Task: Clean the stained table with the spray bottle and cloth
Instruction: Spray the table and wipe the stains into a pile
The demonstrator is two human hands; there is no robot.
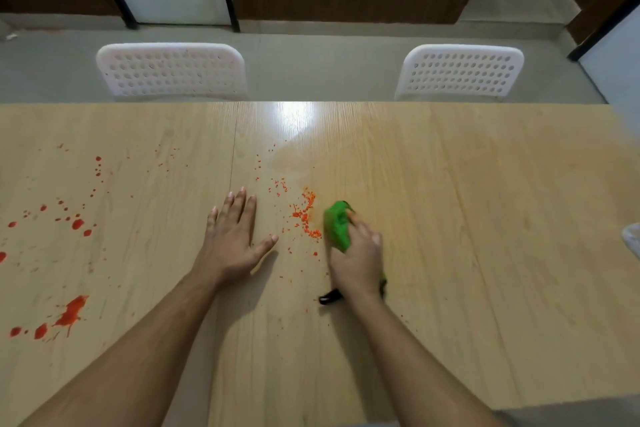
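Note:
A light wooden table carries red stains: large blotches at the near left, smaller drops further back, and a band of orange-red crumbs near the middle. My right hand grips a bunched green cloth pressed on the table just right of the crumbs. My left hand lies flat on the table with fingers spread, left of the crumbs. A wet sheen shows beyond the crumbs. No spray bottle is in view.
Two white perforated chairs stand at the table's far edge. A pale object pokes in at the right border. A dark strap-like thing lies under my right wrist.

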